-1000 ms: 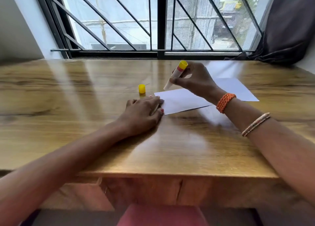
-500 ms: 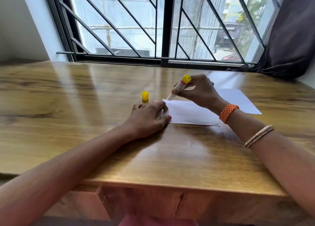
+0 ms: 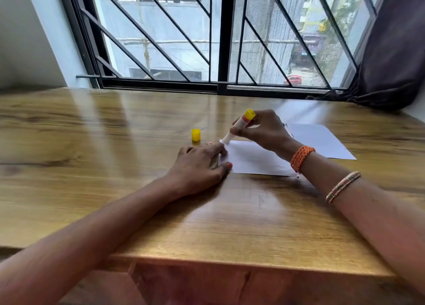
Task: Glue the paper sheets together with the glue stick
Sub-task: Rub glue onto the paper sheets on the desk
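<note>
A white paper sheet (image 3: 253, 159) lies on the wooden table (image 3: 115, 143). A second white sheet (image 3: 322, 141) lies behind it to the right, partly under my right arm. My right hand (image 3: 262, 129) grips the glue stick (image 3: 239, 126), tilted, yellow end up, its white tip touching the near sheet's far left corner. My left hand (image 3: 200, 166) rests palm down, fingers curled, pressing the near sheet's left edge. The yellow cap (image 3: 196, 135) stands upright on the table just beyond my left hand.
A barred window (image 3: 218, 40) runs along the table's far edge. A dark curtain (image 3: 391, 51) hangs at the back right, its hem on the table corner. The table's front edge (image 3: 230, 262) is close to me.
The camera view has tilted up. The glue stick's tip has stayed at the sheet's far left corner, and my left hand keeps holding the sheet's edge.
</note>
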A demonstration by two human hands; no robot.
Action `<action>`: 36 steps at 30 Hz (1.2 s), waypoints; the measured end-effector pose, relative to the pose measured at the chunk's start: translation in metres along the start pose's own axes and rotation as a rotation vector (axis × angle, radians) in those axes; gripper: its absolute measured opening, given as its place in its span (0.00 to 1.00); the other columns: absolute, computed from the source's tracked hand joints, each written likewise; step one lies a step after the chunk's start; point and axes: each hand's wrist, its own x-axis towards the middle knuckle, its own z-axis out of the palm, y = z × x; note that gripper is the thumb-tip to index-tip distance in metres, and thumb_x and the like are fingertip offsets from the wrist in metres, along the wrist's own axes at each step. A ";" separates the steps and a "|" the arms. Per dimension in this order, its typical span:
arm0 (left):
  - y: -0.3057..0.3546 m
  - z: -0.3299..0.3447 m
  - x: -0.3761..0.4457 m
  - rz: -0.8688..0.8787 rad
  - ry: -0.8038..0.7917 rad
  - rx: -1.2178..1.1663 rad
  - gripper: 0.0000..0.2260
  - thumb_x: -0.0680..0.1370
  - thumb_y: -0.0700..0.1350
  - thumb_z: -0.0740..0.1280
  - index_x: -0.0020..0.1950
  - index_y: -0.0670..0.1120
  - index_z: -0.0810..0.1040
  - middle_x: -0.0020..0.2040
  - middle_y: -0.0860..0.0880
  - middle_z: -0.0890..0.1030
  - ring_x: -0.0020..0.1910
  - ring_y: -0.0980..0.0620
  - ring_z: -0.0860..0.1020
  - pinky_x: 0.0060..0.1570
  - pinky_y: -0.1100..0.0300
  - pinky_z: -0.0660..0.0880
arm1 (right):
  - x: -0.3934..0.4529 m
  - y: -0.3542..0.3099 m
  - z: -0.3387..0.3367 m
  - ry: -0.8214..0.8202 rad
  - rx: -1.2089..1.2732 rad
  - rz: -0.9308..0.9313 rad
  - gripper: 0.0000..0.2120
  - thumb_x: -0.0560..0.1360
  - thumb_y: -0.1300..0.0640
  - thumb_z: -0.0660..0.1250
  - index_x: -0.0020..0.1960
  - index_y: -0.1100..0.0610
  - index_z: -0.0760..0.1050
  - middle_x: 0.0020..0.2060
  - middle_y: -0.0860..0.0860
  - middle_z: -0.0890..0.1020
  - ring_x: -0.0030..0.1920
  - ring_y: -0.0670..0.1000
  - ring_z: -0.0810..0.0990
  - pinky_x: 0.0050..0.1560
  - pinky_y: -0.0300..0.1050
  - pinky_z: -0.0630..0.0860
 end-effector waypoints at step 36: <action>0.004 0.000 0.000 -0.040 0.000 -0.004 0.18 0.74 0.60 0.58 0.59 0.54 0.72 0.59 0.53 0.78 0.62 0.51 0.72 0.61 0.55 0.60 | -0.008 0.001 -0.026 -0.014 0.004 0.160 0.15 0.53 0.39 0.73 0.37 0.43 0.83 0.36 0.48 0.86 0.46 0.52 0.85 0.57 0.64 0.75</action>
